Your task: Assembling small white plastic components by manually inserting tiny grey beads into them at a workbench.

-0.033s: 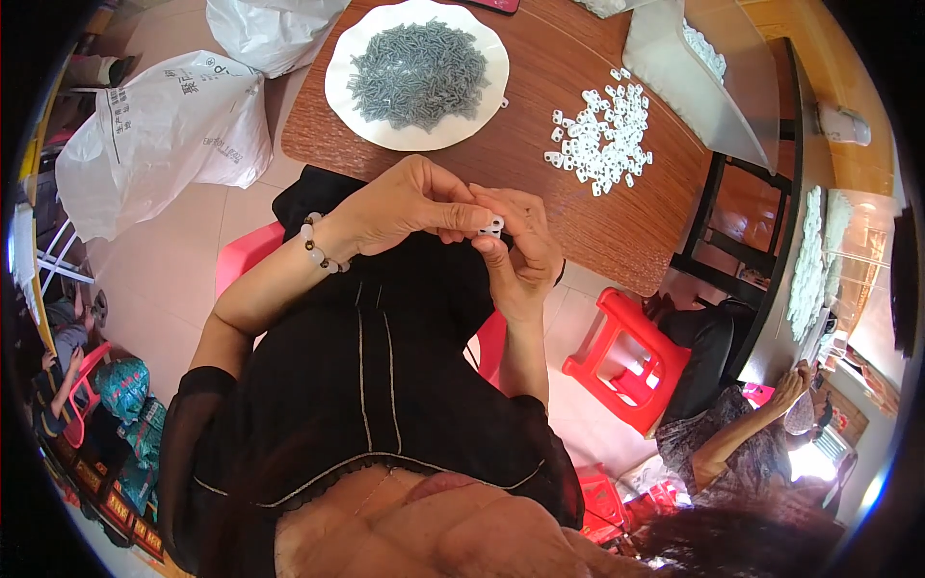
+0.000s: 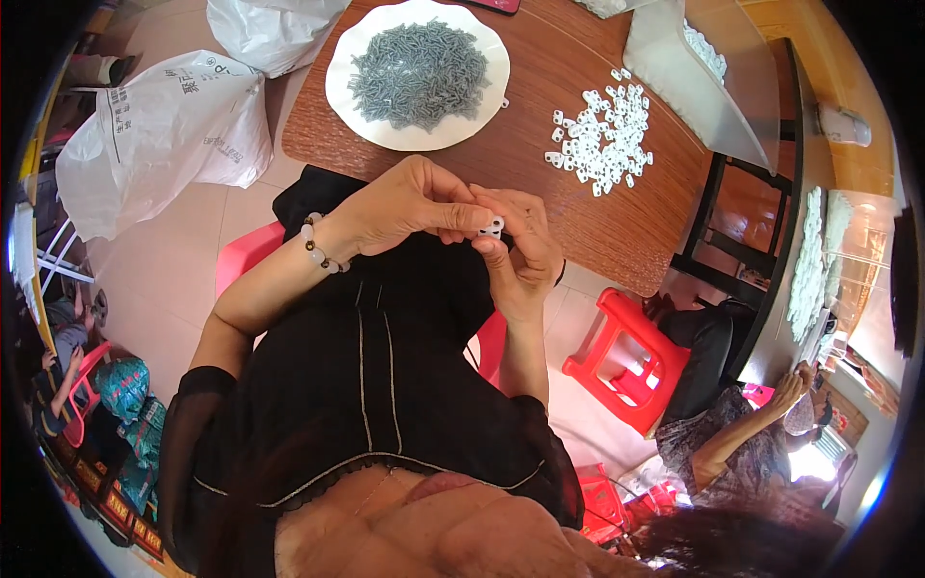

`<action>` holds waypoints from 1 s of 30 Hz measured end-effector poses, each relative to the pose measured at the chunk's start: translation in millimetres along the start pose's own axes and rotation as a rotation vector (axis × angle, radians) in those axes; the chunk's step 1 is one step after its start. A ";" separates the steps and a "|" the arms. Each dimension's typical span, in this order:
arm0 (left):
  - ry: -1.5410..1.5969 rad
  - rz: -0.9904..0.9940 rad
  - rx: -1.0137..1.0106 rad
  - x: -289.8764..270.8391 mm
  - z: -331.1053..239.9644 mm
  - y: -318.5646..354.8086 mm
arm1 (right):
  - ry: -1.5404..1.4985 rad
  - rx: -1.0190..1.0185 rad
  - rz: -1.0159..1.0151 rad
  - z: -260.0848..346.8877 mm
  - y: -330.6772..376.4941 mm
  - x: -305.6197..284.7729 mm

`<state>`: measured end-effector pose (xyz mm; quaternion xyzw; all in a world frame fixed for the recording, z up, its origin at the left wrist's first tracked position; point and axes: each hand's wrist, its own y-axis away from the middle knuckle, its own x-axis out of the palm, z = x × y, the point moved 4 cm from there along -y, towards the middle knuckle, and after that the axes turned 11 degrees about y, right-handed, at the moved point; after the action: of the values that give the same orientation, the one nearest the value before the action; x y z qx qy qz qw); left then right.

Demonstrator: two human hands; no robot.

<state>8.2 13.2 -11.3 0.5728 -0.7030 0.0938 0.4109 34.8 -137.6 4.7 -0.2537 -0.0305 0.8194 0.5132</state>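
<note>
Close to my body, just off the table's near edge, a small white plastic piece with holes [image 2: 492,227] sits between my fingertips. My left hand [image 2: 409,204] pinches it from the left with thumb and forefinger. From the other side my right hand [image 2: 525,252] grips the same piece, its thumb below and fingers curled above. Anything smaller between the fingers is hidden. Beyond my hands, a white scalloped plate [image 2: 340,82] bears a heap of small grey pins [image 2: 419,75]. To its right, a loose pile of similar white pieces [image 2: 602,140] lies on the brown wooden table [image 2: 540,48].
A clear-sided tray [image 2: 665,72] with white pieces stands at the table's far right. White sacks [image 2: 173,144] rest on the floor to the left. A red plastic stool [image 2: 626,361] stands at right, near another person's arm [image 2: 742,433] at a dark table.
</note>
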 end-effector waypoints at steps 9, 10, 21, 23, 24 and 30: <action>-0.047 -0.014 0.035 5.4 -4.1 1.1 | -0.060 0.016 0.003 0.8 -0.5 1.7; -0.059 -0.016 0.036 5.9 -4.8 1.3 | -0.093 0.037 -0.005 1.1 -0.8 1.9; -0.003 -0.030 0.027 7.7 2.1 1.4 | -0.077 -0.007 -0.067 -1.6 2.3 5.4; 0.016 -0.036 0.020 7.9 3.0 1.7 | -0.057 -0.023 -0.079 -2.7 3.5 6.5; 0.016 -0.041 0.021 8.0 2.9 1.9 | -0.057 -0.019 -0.095 -3.6 4.4 7.1; 0.044 -0.067 0.029 10.5 7.1 4.5 | -0.025 -0.043 -0.140 -4.1 6.9 8.5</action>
<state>0.8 2.7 -7.1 0.5996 -0.6730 0.1029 0.4207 28.0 -134.4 -4.3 -0.2515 -0.0721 0.7838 0.5632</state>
